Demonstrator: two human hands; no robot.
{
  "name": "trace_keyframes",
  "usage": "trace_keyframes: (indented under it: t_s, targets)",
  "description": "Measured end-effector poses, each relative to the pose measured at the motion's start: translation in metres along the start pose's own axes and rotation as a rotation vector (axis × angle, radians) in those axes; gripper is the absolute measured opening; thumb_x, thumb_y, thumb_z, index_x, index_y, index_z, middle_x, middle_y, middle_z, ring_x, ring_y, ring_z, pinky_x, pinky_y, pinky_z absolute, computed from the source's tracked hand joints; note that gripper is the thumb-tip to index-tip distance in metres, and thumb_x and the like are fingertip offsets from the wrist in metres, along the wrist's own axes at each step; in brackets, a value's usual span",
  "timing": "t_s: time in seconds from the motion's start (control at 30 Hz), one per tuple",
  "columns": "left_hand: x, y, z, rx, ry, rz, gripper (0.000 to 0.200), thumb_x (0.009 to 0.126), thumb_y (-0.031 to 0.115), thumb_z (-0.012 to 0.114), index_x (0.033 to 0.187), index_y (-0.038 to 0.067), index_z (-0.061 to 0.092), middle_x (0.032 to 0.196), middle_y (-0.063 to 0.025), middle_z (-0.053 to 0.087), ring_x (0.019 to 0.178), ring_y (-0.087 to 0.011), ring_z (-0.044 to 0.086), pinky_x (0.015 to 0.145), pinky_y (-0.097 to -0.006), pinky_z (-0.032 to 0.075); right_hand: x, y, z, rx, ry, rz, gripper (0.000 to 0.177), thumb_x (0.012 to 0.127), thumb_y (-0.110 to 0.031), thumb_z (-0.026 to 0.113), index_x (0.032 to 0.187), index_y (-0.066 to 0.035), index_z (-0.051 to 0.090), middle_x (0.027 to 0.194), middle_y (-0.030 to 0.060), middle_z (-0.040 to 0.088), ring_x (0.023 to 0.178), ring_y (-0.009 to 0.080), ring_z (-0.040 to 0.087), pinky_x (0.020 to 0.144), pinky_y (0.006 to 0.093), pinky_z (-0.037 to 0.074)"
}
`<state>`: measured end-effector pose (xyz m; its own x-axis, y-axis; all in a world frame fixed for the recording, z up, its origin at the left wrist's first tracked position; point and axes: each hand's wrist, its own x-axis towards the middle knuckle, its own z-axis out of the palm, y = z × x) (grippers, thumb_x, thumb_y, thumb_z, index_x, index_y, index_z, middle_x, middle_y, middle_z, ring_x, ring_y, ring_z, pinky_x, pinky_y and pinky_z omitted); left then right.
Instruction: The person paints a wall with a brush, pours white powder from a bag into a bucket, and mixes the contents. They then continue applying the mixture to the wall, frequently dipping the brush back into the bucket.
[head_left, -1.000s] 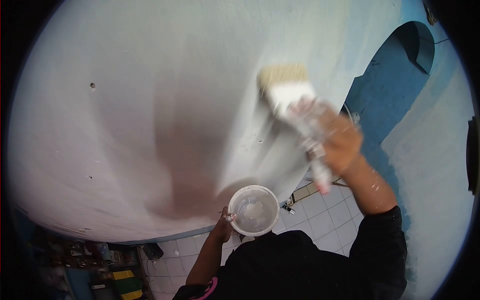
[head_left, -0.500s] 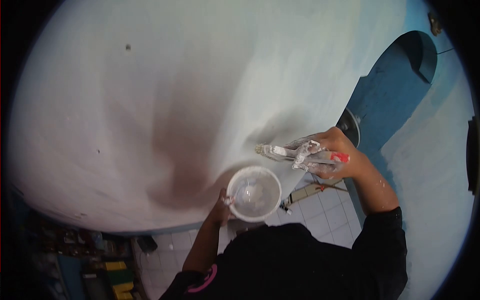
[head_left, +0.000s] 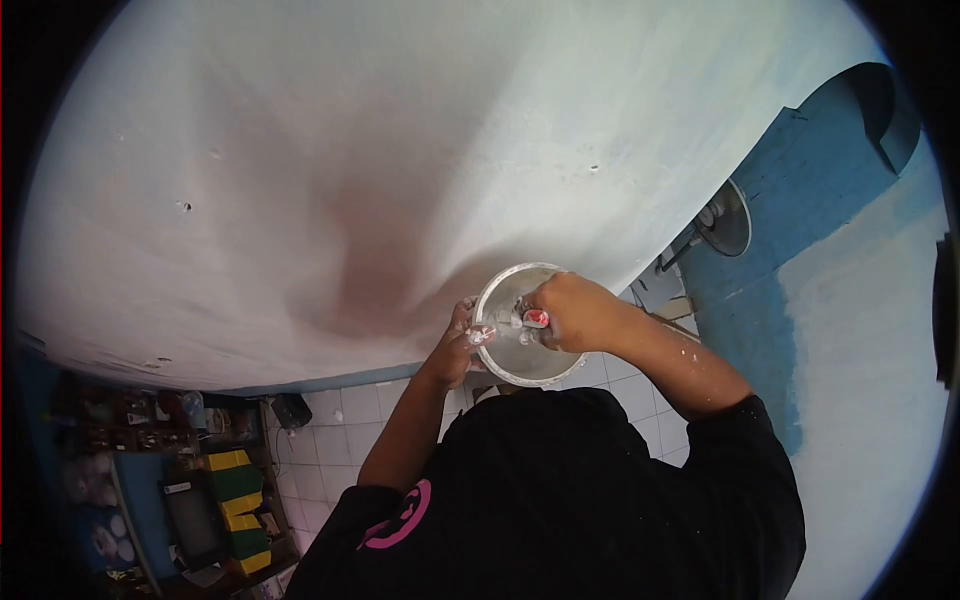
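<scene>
A whitish bucket (head_left: 522, 358) is held in front of my body, its open top facing me. My left hand (head_left: 458, 345) is closed around its left rim, with the white-smeared thumb over the edge. Inside the mouth, my right hand (head_left: 578, 312) is closed around a paintbrush (head_left: 537, 318) whose red handle end shows. The bristles are hidden down in the bucket. White paint spots mark both hands and the right forearm. Beyond the bucket rises the white-painted wall (head_left: 330, 130), with my shadow across it.
A blue wall area (head_left: 780, 230) with a ragged white paint edge is at the right. A round fan (head_left: 730, 220) stands near the wall's end. White floor tiles (head_left: 350, 435) lie below. Cluttered shelves (head_left: 235, 480) fill the lower left.
My right hand has brought the paintbrush from beside the wall down and left into the bucket. The bucket sits slightly higher in view, and the view has shifted.
</scene>
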<state>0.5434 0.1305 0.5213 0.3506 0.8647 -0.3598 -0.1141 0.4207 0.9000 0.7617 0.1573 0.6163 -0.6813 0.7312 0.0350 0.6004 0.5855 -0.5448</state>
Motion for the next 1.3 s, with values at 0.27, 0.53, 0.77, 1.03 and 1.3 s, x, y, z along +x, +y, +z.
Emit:
trace_keyframes:
  t_s: [0.27, 0.53, 0.77, 1.03, 1.3]
  targets:
    - [0.001, -0.004, -0.009, 0.039, 0.007, -0.015, 0.073, 0.073, 0.033, 0.062, 0.132, 0.013, 0.024, 0.125, -0.0129, 0.041, 0.111, -0.0273, 0.046, 0.071, -0.0432, 0.051, 0.018, 0.003, 0.018, -0.056, -0.09, 0.067, 0.023, 0.064, -0.01, 0.067, 0.085, -0.001, 0.066, 0.077, 0.0194, 0.063, 0.079, 0.0344, 0.063, 0.073, 0.0414, 0.051]
    - [-0.004, -0.004, -0.004, -0.024, 0.05, -0.008, 0.074, 0.075, 0.034, 0.062, 0.133, 0.013, 0.02, 0.125, -0.0155, 0.04, 0.111, -0.0303, 0.046, 0.072, -0.0448, 0.052, 0.006, -0.004, 0.016, -0.076, -0.034, 0.049, 0.02, 0.064, -0.011, 0.068, 0.082, -0.003, 0.066, 0.071, 0.0183, 0.062, 0.073, 0.0349, 0.062, 0.068, 0.0417, 0.05]
    - [-0.005, -0.002, -0.005, -0.017, 0.036, -0.048, 0.072, 0.076, 0.032, 0.061, 0.133, 0.015, 0.02, 0.127, -0.0154, 0.038, 0.113, -0.0306, 0.044, 0.077, -0.0502, 0.05, -0.005, -0.015, 0.0, -0.069, -0.107, 0.104, 0.02, 0.065, -0.011, 0.067, 0.083, -0.001, 0.066, 0.077, 0.0194, 0.064, 0.077, 0.0334, 0.064, 0.07, 0.0414, 0.053]
    - [-0.003, -0.002, -0.004, -0.001, 0.06, -0.061, 0.073, 0.076, 0.032, 0.062, 0.133, 0.016, 0.02, 0.125, -0.0154, 0.038, 0.115, -0.0315, 0.042, 0.076, -0.0496, 0.05, -0.02, -0.012, -0.004, -0.065, 0.054, 0.048, 0.022, 0.063, -0.013, 0.068, 0.081, -0.003, 0.066, 0.075, 0.0177, 0.063, 0.072, 0.035, 0.062, 0.067, 0.0406, 0.051]
    - [0.0, 0.014, 0.01, -0.016, -0.013, -0.022, 0.079, 0.073, 0.034, 0.063, 0.135, 0.016, 0.018, 0.124, -0.017, 0.037, 0.115, -0.0316, 0.043, 0.078, -0.0501, 0.05, -0.082, 0.021, -0.008, 0.866, 0.714, 0.122, 0.009, 0.074, -0.001, 0.064, 0.083, -0.001, 0.062, 0.072, 0.0083, 0.065, 0.066, 0.0175, 0.064, 0.06, 0.0299, 0.052]
